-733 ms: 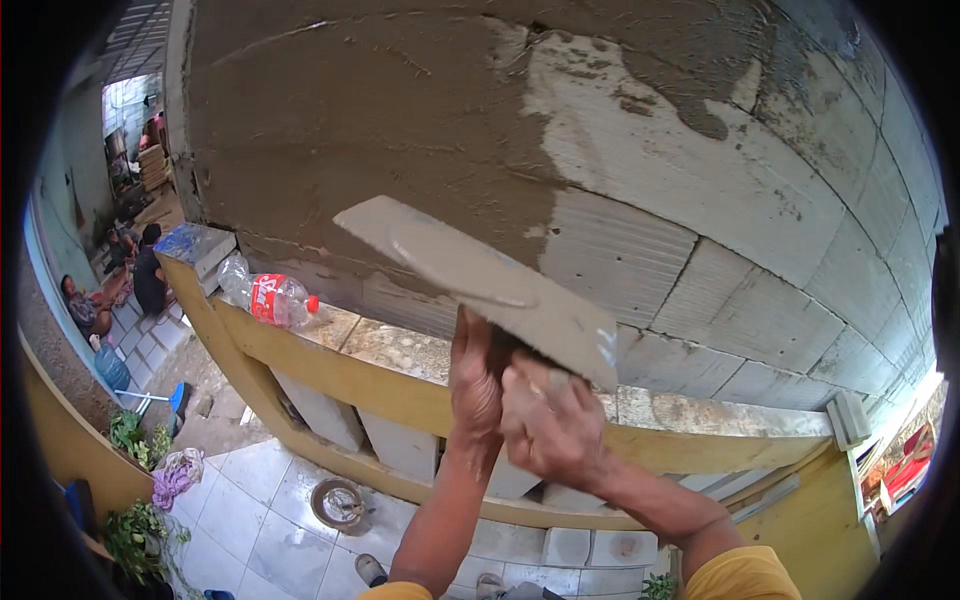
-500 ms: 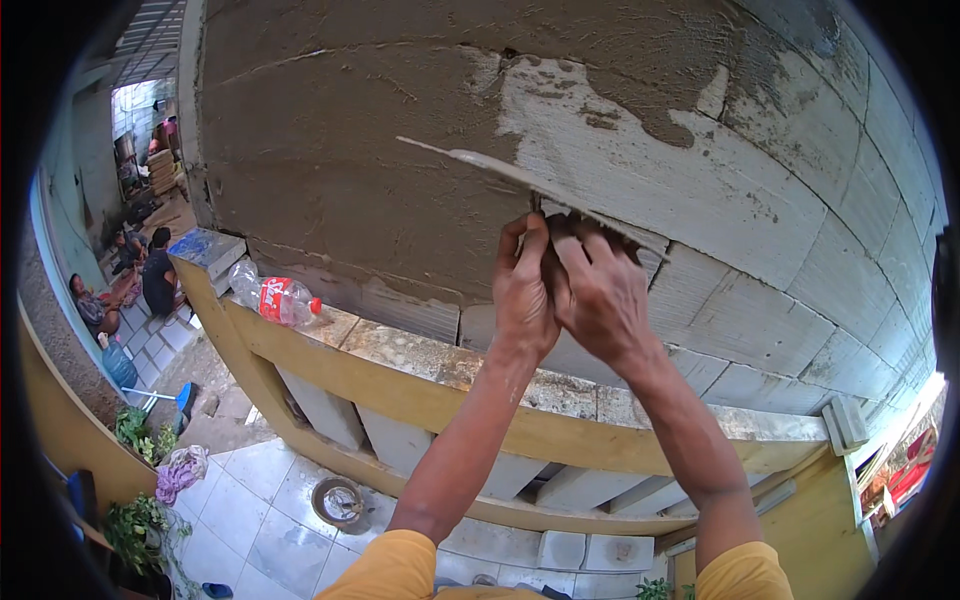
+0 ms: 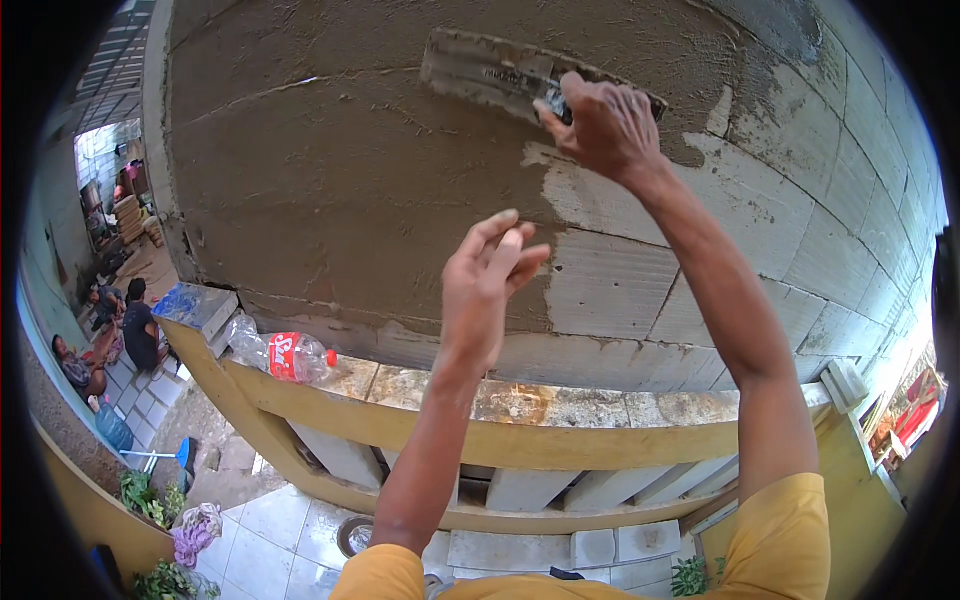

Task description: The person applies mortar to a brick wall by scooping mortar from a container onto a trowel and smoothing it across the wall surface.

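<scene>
My right hand (image 3: 608, 125) is wrapped round the handle of a long flat plastering trowel (image 3: 480, 75). The trowel's metal blade lies against the wet grey-brown plaster (image 3: 330, 200) high on the wall, and its handle is mostly hidden by my fingers. Lower and to the left, my left hand (image 3: 487, 285) is raised in front of the wall with loosely curled, parted fingers and nothing in it. To the right of the plaster the bare pale wall blocks (image 3: 620, 285) show their joints.
Below the wall runs a yellow balustrade (image 3: 560, 445) with a stained top ledge. A plastic bottle (image 3: 285, 357) with a red label lies on it at the left. Several people (image 3: 140, 330) sit on the floor at the far left. A round bowl (image 3: 355, 536) stands on the tiles.
My right hand has carried the trowel up, turning its blade from edge-on to flat against the plaster. My left hand has come away from it and moved slightly left.
</scene>
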{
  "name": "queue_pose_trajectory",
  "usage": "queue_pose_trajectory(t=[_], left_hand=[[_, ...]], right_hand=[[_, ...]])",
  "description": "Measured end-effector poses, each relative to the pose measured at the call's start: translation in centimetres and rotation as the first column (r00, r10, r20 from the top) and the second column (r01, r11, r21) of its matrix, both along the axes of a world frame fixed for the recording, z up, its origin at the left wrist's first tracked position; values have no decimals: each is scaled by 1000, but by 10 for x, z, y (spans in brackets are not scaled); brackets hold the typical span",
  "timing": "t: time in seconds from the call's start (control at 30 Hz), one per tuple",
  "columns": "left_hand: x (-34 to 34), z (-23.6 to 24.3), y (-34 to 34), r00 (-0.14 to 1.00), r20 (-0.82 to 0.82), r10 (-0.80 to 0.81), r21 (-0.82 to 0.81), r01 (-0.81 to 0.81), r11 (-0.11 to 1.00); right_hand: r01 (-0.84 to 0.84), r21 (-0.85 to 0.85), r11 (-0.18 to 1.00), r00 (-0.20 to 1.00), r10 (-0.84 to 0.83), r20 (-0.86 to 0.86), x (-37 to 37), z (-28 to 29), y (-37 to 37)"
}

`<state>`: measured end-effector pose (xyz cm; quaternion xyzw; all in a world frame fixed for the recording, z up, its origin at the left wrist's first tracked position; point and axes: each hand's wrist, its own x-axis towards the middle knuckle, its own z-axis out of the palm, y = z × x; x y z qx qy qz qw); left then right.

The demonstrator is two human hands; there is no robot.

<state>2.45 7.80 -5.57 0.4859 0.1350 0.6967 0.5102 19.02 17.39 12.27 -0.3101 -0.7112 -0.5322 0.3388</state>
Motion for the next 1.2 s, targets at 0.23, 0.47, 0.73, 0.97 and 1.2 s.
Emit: queue_pose_trajectory(t=[0.23,0.47,0.73,0.97,1.2], left_hand=[[-155,-186,-59,948,-232,219,-275,-279,920],[-171,-191,-58,949,-249,194,-237,-255,938],[-227,-198,-88,862,-470,190,-264,-342,902],[-334,-305,-145,788,-575,218,-432,-519,738],[-294,-246,-111,807,-556,200,-360,-451,817]], right_hand=[[83,-16,996,906,-82,-416,30,69,-44],[67,-23,997,991,-69,-114,-67,-38,4],[238,41,970,724,-149,-673,51,19,-16],[128,-101,987,840,-162,-518,99,-18,-38],[230,9,973,796,-183,-577,120,92,-75]])
